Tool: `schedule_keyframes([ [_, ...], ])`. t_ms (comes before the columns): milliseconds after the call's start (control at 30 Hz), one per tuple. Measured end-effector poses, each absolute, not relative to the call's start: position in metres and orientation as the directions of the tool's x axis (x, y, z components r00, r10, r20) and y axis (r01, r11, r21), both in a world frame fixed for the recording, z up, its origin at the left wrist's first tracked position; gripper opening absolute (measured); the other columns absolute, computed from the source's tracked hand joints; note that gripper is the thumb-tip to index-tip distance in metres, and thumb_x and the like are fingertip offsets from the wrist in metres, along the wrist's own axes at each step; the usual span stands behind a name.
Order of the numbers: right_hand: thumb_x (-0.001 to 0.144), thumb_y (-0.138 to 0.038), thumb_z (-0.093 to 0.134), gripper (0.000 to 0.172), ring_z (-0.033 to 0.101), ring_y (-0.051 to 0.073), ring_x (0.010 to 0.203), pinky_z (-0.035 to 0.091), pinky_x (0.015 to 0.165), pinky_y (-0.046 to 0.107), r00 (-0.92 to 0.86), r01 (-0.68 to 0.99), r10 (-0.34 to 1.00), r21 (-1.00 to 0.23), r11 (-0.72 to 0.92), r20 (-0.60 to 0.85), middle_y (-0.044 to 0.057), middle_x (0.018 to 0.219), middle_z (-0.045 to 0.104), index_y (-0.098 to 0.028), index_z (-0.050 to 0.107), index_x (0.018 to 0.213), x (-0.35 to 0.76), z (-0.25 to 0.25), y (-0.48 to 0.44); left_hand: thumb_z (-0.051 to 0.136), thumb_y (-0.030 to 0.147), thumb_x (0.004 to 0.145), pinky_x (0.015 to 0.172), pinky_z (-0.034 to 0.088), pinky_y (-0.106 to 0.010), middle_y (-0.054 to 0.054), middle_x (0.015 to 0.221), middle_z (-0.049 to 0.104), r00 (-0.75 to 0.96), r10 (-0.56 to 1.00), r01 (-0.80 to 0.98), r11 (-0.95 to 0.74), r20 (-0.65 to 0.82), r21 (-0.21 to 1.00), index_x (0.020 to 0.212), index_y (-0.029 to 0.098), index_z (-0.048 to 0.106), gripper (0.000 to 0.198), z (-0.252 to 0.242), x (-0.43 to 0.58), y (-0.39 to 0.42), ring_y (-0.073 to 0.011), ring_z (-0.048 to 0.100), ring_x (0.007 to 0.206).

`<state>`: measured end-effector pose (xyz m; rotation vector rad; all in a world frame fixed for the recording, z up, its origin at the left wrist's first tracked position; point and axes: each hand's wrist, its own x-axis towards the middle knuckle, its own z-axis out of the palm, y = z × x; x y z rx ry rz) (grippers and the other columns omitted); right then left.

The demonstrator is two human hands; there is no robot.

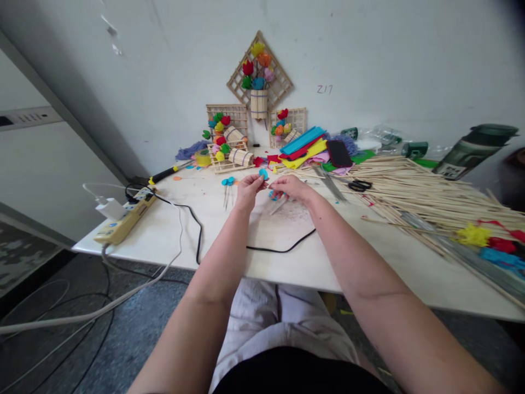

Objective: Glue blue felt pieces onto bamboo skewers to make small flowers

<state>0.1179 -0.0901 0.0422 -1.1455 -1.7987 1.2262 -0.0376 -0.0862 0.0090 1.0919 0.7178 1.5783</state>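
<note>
My left hand (249,190) is closed on a small blue disc (263,174), which shows above its fingertips. Close beside it on the right, my right hand (289,187) has its fingers pinched together; what they hold is too small to make out. More blue material (274,195) shows just under the right fingers. Left of my left hand, blue discs (228,181) on thin wire stems lie on the white table (221,232).
Sticks (414,186), black scissors (360,185) and a phone (338,154) lie to the right. Woven frames with flowers (259,104) stand at the back. A power strip (123,221), glue gun (164,175) and black cable (283,250) occupy the left and front.
</note>
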Motion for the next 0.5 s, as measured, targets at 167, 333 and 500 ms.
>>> schedule_keyframes([
  [167, 0.078, -0.024, 0.056, 0.015, 0.054, 0.008, 0.048, 0.033, 0.040, 0.018, -0.271, 0.165, 0.959, -0.978, 0.128, 0.079, 0.004, 0.063, 0.066, -0.013, 0.063, 0.070, 0.127, 0.041, -0.086, 0.078, 0.031, 0.060, 0.062, 0.046, -0.024, 0.000, 0.060, 0.062, 0.150, 0.954, -0.380, -0.187, 0.260, 0.906, 0.071, 0.013, 0.062, 0.026, 0.011, -0.034, -0.094, -0.0087, 0.058, 0.055],
  [333, 0.070, -0.025, 0.065, 0.016, 0.049, 0.007, 0.043, 0.032, 0.040, 0.019, -0.186, 0.014, 0.979, -0.996, 0.086, 0.082, -0.002, 0.050, 0.057, -0.015, 0.059, 0.060, 0.124, 0.034, -0.079, 0.080, 0.033, 0.057, 0.063, 0.045, -0.025, -0.001, 0.062, 0.063, 0.329, 0.917, -0.319, -0.117, 0.225, 0.941, 0.072, 0.012, 0.062, 0.031, 0.009, -0.029, -0.099, -0.0110, 0.060, 0.059],
  [500, 0.066, -0.029, 0.070, 0.016, 0.050, 0.008, 0.044, 0.036, 0.039, 0.020, -0.190, -0.140, 0.979, -0.989, 0.051, 0.077, 0.000, 0.059, 0.063, -0.014, 0.064, 0.068, 0.123, 0.034, -0.080, 0.080, 0.033, 0.057, 0.061, 0.043, -0.024, -0.001, 0.064, 0.063, 0.400, 0.896, -0.270, -0.086, 0.193, 0.959, 0.071, 0.012, 0.063, 0.031, 0.008, -0.027, -0.102, -0.0093, 0.057, 0.058],
])
